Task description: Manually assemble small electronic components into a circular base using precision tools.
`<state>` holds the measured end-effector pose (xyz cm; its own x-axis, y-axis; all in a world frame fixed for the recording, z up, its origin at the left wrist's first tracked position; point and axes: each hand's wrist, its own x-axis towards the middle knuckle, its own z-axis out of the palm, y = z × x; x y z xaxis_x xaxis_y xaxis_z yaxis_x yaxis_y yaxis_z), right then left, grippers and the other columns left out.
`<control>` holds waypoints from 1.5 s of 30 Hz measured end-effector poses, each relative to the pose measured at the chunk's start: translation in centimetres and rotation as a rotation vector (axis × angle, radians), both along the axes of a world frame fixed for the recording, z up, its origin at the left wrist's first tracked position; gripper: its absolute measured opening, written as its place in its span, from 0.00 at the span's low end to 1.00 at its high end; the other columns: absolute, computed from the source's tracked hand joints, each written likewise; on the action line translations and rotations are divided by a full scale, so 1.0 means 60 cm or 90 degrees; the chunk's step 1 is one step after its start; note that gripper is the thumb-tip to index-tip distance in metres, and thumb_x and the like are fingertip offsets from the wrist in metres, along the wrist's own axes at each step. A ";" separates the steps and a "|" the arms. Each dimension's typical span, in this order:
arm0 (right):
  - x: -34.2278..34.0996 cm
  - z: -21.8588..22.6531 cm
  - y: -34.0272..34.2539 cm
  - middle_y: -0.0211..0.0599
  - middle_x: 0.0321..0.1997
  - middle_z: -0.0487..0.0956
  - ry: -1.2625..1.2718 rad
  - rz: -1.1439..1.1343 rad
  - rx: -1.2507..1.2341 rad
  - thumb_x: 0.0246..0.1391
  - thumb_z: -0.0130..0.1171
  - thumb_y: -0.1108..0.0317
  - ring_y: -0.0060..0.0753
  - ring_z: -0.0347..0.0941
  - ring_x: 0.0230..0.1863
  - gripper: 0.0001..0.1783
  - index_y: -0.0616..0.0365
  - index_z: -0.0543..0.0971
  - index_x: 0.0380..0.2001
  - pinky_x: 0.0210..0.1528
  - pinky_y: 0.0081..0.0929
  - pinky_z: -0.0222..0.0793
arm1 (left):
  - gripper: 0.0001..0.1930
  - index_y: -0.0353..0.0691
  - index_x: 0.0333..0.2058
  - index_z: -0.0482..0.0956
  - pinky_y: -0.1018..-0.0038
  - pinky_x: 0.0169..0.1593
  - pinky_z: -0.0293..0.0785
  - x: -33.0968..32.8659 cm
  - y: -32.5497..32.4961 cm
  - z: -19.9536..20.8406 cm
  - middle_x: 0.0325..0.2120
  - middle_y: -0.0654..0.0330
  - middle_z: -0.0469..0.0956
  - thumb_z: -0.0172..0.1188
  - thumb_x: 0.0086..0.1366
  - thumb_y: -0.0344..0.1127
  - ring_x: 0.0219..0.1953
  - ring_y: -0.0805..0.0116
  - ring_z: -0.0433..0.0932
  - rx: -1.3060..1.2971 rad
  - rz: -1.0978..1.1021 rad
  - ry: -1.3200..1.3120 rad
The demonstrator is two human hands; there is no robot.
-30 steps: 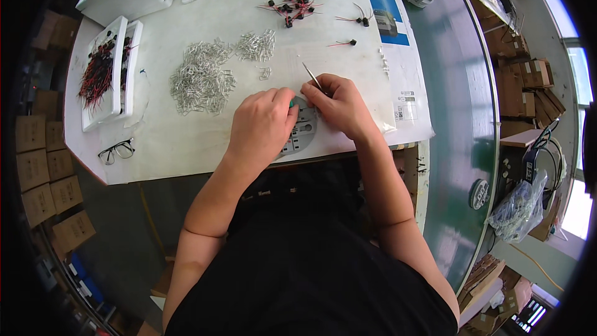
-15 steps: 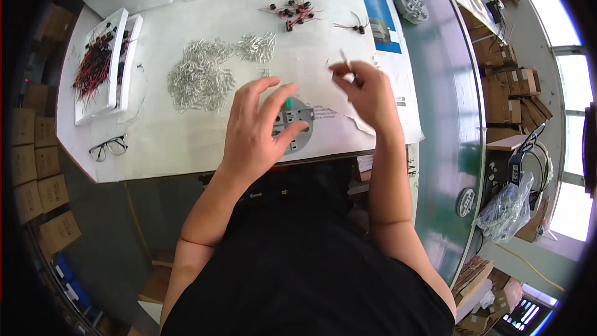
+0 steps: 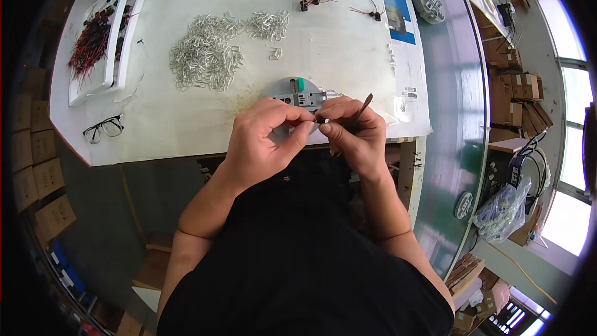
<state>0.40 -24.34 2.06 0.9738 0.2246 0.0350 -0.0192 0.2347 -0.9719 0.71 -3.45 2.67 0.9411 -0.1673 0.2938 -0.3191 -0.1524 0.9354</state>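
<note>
Precariously, my left hand (image 3: pixel 264 140) and right hand (image 3: pixel 356 135), tool (image 3: pixel 365 104) tucked inside, pinched a black part (image 3: pixel 320 120) by the tabletop's near edge (image 3: pixel 174 148); slackening risked dropping it.

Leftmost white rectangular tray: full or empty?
Partly full: black parts with red wires are heaped in the leftmost white rectangular tray, while its near end shows bare white.

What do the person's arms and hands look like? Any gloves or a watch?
The left hand and right hand are bare, with no gloves. No watch shows on either wrist. The forearms have no sleeves, and the top is plain black.
</note>
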 end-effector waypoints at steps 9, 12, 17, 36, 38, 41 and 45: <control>0.010 -0.001 0.001 0.41 0.49 0.82 -0.230 0.033 -0.123 0.59 0.68 0.85 0.29 0.80 0.46 0.10 0.64 0.83 0.42 0.46 0.24 0.78 | 0.07 0.33 0.39 0.86 0.81 0.37 0.73 0.012 0.017 0.004 0.30 0.69 0.84 0.70 0.68 0.32 0.33 0.84 0.76 -0.128 -0.126 0.267; 0.007 -0.001 0.002 0.43 0.49 0.81 -0.180 0.037 -0.084 0.59 0.67 0.84 0.27 0.78 0.41 0.09 0.64 0.82 0.41 0.41 0.22 0.76 | 0.07 0.33 0.38 0.86 0.81 0.38 0.73 0.019 0.023 0.001 0.30 0.70 0.82 0.70 0.68 0.32 0.32 0.84 0.74 -0.183 -0.207 0.370; 0.002 0.002 0.001 0.47 0.49 0.80 -0.056 0.045 0.012 0.60 0.66 0.84 0.23 0.75 0.29 0.07 0.65 0.80 0.40 0.28 0.18 0.71 | 0.06 0.33 0.37 0.84 0.79 0.41 0.69 0.017 0.030 0.020 0.31 0.70 0.81 0.69 0.67 0.30 0.34 0.81 0.71 -0.149 -0.185 0.295; -0.010 -0.009 0.007 0.39 0.48 0.83 -0.022 -0.019 0.012 0.60 0.69 0.80 0.25 0.79 0.40 0.11 0.63 0.82 0.45 0.38 0.23 0.75 | 0.06 0.40 0.33 0.87 0.67 0.43 0.75 0.008 0.009 0.010 0.34 0.59 0.88 0.75 0.60 0.31 0.31 0.59 0.83 0.103 0.021 -0.121; -0.009 -0.010 0.006 0.38 0.48 0.83 -0.032 -0.022 0.002 0.59 0.70 0.80 0.25 0.79 0.41 0.12 0.63 0.83 0.45 0.39 0.24 0.75 | 0.05 0.40 0.33 0.87 0.67 0.43 0.75 0.006 0.010 0.008 0.33 0.59 0.88 0.75 0.60 0.31 0.32 0.60 0.82 0.081 0.010 -0.083; 0.004 -0.011 -0.003 0.41 0.48 0.81 -0.255 0.004 -0.246 0.59 0.69 0.82 0.20 0.75 0.33 0.12 0.67 0.82 0.45 0.32 0.20 0.70 | 0.05 0.39 0.33 0.87 0.67 0.43 0.74 0.005 0.013 0.006 0.32 0.60 0.86 0.75 0.61 0.31 0.34 0.60 0.81 0.037 -0.010 -0.008; 0.016 0.018 -0.009 0.36 0.48 0.81 -0.247 -0.018 -0.414 0.55 0.70 0.83 0.20 0.75 0.34 0.12 0.62 0.84 0.43 0.35 0.21 0.71 | 0.06 0.39 0.32 0.87 0.66 0.48 0.72 0.017 0.016 -0.008 0.34 0.60 0.82 0.74 0.62 0.34 0.41 0.59 0.77 0.144 -0.003 -0.020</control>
<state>1.35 -24.89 3.15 0.9244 0.2921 0.2451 0.3498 -0.3932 -0.8503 1.71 -2.52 2.18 0.9310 -0.2369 0.2776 -0.3490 -0.3551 0.8673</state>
